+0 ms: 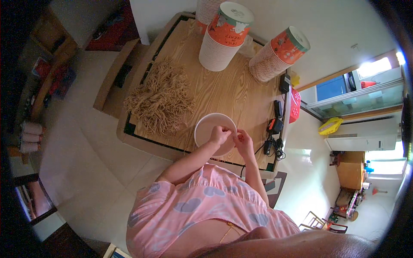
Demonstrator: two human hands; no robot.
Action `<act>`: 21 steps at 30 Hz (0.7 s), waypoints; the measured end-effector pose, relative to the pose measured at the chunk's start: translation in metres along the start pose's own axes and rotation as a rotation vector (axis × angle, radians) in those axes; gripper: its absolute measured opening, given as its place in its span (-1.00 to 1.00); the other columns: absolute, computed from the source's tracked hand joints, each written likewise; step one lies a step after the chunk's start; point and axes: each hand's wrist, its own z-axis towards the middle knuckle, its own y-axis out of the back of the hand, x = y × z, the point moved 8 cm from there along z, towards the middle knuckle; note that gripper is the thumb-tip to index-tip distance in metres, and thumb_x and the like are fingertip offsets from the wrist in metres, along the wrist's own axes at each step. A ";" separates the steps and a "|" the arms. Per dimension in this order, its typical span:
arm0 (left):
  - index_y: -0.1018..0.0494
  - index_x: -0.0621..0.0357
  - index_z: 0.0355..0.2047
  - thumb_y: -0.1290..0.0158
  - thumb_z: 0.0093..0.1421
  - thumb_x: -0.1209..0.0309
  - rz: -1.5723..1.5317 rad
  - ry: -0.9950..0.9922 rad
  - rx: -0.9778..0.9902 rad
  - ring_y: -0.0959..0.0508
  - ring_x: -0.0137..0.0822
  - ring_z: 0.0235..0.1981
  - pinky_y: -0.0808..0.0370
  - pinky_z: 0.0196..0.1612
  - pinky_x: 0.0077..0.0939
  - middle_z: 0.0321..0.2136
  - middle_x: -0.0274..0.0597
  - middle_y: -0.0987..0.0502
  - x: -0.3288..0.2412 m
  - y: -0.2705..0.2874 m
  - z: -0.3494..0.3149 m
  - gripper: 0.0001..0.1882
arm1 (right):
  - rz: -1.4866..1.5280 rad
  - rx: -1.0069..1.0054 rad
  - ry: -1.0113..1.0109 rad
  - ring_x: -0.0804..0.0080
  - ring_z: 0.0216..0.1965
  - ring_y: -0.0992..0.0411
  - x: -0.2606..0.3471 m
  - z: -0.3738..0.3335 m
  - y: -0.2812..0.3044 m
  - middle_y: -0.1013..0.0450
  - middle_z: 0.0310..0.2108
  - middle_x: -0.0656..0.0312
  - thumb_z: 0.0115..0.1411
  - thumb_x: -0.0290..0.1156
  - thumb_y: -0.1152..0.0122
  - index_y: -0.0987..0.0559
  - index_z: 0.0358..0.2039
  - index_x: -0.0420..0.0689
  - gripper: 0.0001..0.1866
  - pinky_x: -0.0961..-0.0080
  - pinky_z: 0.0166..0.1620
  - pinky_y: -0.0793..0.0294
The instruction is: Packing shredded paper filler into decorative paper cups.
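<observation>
A white paper bucket point(204, 134) rests at the near edge of the wooden-topped table, its round mouth facing me. My left hand point(220, 136) reaches over the mouth, fingertips pinched together close to the inside of the right wall. Against the outside of that same wall is my right hand point(244, 143), its fingers closed at the rim. The two sets of fingertips almost meet there. Whatever small thing lies between the left fingers is too small to make out. Left of the bucket lies a loose heap of tan twisted cords point(161, 99).
Tall stacks of nested paper buckets, one point(221, 43) in the middle and another point(275, 53) to its right, stand at the table's far side. Black power adapters and cables point(273, 129) lie along the right edge. A red plastic basket point(294, 105) is beyond it.
</observation>
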 end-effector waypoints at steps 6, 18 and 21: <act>-0.52 0.27 -0.51 -0.09 -0.10 0.42 -0.066 -0.004 0.022 -0.54 -0.35 -0.50 -0.42 -0.40 -0.49 -0.56 -0.10 -0.55 0.011 -0.003 0.009 -0.83 | 0.319 0.059 -0.120 0.59 -0.49 -0.39 -0.013 0.006 -0.001 -0.43 -0.48 0.31 0.18 -0.30 0.03 -0.44 -0.16 -0.19 -0.71 0.65 -0.40 -0.41; -0.51 0.26 -0.51 -0.11 -0.10 0.37 0.023 -0.057 -0.086 -0.55 -0.32 -0.49 -0.44 -0.39 -0.47 -0.55 -0.09 -0.54 0.003 0.007 0.006 -0.81 | 0.644 0.081 -0.292 0.56 -0.38 -0.42 -0.045 0.015 -0.008 -0.44 -0.37 0.28 0.14 -0.34 -0.02 -0.44 -0.20 -0.19 -0.75 0.67 -0.37 -0.43; -0.51 0.26 -0.52 -0.11 -0.11 0.36 0.051 -0.059 -0.086 -0.55 -0.29 -0.48 -0.44 -0.38 -0.46 -0.56 -0.08 -0.54 -0.004 0.007 0.003 -0.80 | 0.629 0.056 -0.279 0.55 -0.38 -0.42 -0.042 0.016 -0.004 -0.44 -0.37 0.28 0.14 -0.35 -0.04 -0.44 -0.20 -0.19 -0.75 0.67 -0.37 -0.43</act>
